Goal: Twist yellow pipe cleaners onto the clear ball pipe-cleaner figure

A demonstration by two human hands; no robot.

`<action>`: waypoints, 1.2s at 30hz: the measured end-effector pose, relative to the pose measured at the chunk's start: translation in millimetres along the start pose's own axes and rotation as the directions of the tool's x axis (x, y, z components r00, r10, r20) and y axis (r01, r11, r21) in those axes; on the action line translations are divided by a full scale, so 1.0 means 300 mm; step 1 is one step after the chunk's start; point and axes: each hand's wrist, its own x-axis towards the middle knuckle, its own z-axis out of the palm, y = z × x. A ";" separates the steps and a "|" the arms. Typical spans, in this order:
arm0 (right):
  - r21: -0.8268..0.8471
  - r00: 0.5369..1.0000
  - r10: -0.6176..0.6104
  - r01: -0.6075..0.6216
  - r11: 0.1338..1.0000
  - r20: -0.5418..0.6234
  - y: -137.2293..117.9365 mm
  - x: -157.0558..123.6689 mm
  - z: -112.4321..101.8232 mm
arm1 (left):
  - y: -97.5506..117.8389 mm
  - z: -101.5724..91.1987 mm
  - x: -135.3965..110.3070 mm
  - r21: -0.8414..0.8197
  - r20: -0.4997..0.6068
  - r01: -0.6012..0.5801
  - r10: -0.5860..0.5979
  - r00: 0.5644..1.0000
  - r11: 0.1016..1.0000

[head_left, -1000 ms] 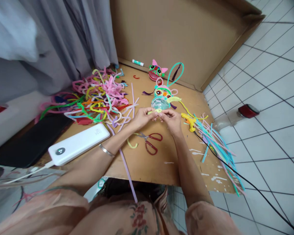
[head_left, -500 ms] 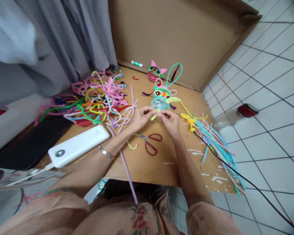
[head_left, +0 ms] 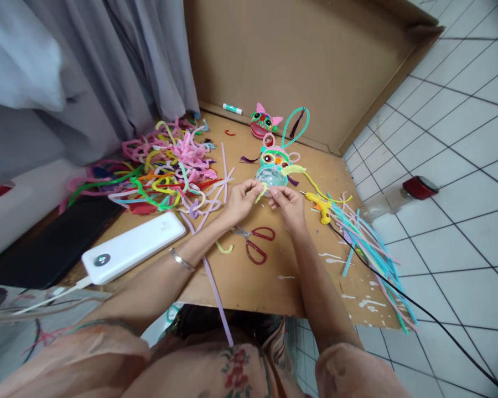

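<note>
My left hand [head_left: 239, 200] and my right hand [head_left: 288, 204] meet over a cardboard sheet [head_left: 274, 265], both pinching a short yellow pipe cleaner [head_left: 262, 191] bent between their fingertips. Just beyond the fingers stands a pipe-cleaner creature [head_left: 275, 165] with a clear blue body, round eyes and a teal loop ear. Red-handled scissors [head_left: 254, 242] lie on the cardboard just in front of my hands. A silver bangle sits on my left wrist.
A tangled heap of coloured pipe cleaners [head_left: 161, 166] lies to the left. A yellow glue gun [head_left: 320, 205] with a black cord and straight pipe cleaners [head_left: 365, 243] lie to the right. A white power bank [head_left: 133, 247], a second creature [head_left: 262, 122] and a glue stick [head_left: 232, 108] are also here.
The yellow pipe cleaner was stretched flat between my hands; now it is bent upward into a curve, and my fingers have drawn slightly closer together.
</note>
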 end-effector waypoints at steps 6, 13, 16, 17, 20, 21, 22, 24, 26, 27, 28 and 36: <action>0.155 0.992 0.110 -0.119 0.981 0.067 0.010 0.008 -0.004 | -0.008 0.001 0.008 -0.115 0.091 0.059 -0.049 0.995 0.992; 0.199 0.980 0.170 -0.188 0.962 0.104 0.002 0.006 -0.014 | 0.019 -0.002 0.012 -0.220 0.185 0.141 -0.101 0.978 0.965; 0.203 0.967 0.208 -0.235 0.951 0.147 -0.005 0.006 -0.024 | 0.023 -0.010 0.013 -0.203 0.222 0.150 -0.103 0.970 0.968; 0.204 0.963 0.218 -0.248 0.947 0.158 -0.007 0.006 -0.027 | 0.022 -0.012 0.012 -0.185 0.225 0.140 -0.096 0.970 0.973; 0.198 0.959 0.233 -0.263 0.944 0.162 -0.010 0.006 -0.032 | 0.016 -0.017 0.010 -0.071 0.224 0.066 -0.049 0.973 0.995; 0.190 0.959 0.237 -0.264 0.945 0.156 -0.010 0.006 -0.032 | 0.015 -0.019 0.008 -0.017 0.223 0.028 -0.024 0.974 0.999; 0.180 0.959 0.241 -0.266 0.947 0.150 -0.010 0.006 -0.033 | 0.014 -0.020 0.006 0.039 0.222 -0.016 0.007 0.975 0.999; 0.151 0.959 0.244 -0.265 0.952 0.141 -0.010 0.005 -0.032 | 0.016 -0.023 0.003 0.148 0.218 -0.113 0.079 0.973 0.982; 0.121 0.965 0.231 -0.246 0.962 0.128 -0.010 0.002 -0.029 | 0.018 -0.025 0.000 0.219 0.219 -0.188 0.140 0.966 0.957; 0.106 0.969 0.218 -0.230 0.967 0.115 -0.011 0.001 -0.027 | 0.018 -0.026 0.000 0.235 0.223 -0.209 0.157 0.962 0.949; 0.090 0.975 0.201 -0.210 0.974 0.096 -0.012 -0.001 -0.023 | 0.017 -0.026 0.000 0.237 0.225 -0.216 0.162 0.961 0.947; 0.075 0.997 0.081 -0.082 0.994 0.017 -0.024 -0.002 -0.006 | 0.003 -0.012 0.012 -0.078 0.127 0.069 -0.058 0.990 0.995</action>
